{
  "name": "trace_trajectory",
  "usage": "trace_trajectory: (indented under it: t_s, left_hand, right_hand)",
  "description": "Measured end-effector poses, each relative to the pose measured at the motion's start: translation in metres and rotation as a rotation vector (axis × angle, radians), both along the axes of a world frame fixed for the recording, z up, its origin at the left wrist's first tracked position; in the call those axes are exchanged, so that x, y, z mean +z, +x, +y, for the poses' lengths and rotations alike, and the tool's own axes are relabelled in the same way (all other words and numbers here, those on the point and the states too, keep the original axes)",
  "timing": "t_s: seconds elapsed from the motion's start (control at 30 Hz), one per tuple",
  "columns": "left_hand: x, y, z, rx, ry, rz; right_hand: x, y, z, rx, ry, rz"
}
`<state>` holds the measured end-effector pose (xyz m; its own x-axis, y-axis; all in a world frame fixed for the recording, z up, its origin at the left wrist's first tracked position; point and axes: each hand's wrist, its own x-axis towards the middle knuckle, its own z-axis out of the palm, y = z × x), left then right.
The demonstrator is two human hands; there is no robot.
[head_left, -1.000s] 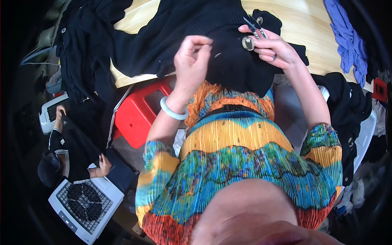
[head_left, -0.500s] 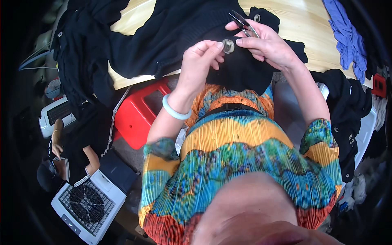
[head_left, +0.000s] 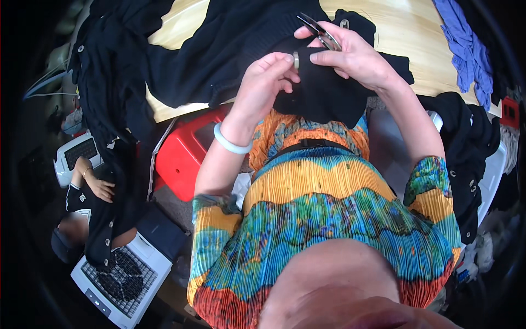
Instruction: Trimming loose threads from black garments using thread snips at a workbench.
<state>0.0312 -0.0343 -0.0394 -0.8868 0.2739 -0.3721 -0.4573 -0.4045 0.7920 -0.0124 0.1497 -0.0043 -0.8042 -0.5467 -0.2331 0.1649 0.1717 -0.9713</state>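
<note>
Between the thumb and fingertips of my left hand [head_left: 268, 79] is a round button [head_left: 296, 60], seen edge-on. It sits against a black knit garment [head_left: 326, 90] that drapes from the table's edge over my lap. My right hand [head_left: 359, 59] is closed around small metal thread snips [head_left: 319, 32], their blades pointing up and left. The snips' blades are apart from the button. Beyond my right hand, another button [head_left: 344, 24] shows on the black knit. Whether thread runs from the button cannot be made out.
More black garments cover the wood-coloured table [head_left: 400, 22]. A purple cloth [head_left: 463, 46] hangs at the far right. At left are a red stool [head_left: 178, 159], a white box fan [head_left: 118, 279] and another person's hand [head_left: 100, 188] beside a buttoned black garment. Black clothes [head_left: 463, 131] lie at right.
The button has turned from face-on to edge-on in my left fingers. My right hand and the snips have shifted slightly left. At left, the other person has moved and a buttoned garment now hangs over the fan.
</note>
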Motion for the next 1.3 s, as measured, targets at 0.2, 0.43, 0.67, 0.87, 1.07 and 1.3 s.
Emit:
trace_trajectory:
  t_s: [0.2,0.43,0.67,0.87,1.07,1.3]
  left_hand:
    - [0.004,0.010,0.000,-0.083,-0.791,0.876]
    - [-0.010,0.018,0.001,-0.372,-0.964,0.884]
    - [-0.010,-0.028,-0.001,0.060,-1.433,1.077]
    - [-0.031,-0.021,-0.030,-0.040,-1.755,0.928]
    - [-0.001,-0.019,-0.057,-0.006,-1.896,0.796]
    - [0.140,-0.087,-0.080,0.588,-0.795,0.715]
  right_hand:
    - [-0.001,0.015,0.018,0.241,-0.134,0.048]
    - [-0.001,0.014,0.071,0.403,0.146,-0.144]
    - [-0.034,-0.064,0.070,-0.167,0.590,0.690]
    - [-0.063,-0.073,0.038,0.077,0.723,0.819]
    - [0.036,-0.079,0.059,-0.514,0.395,0.840]
    - [0.097,-0.056,0.026,-0.415,-0.185,0.405]
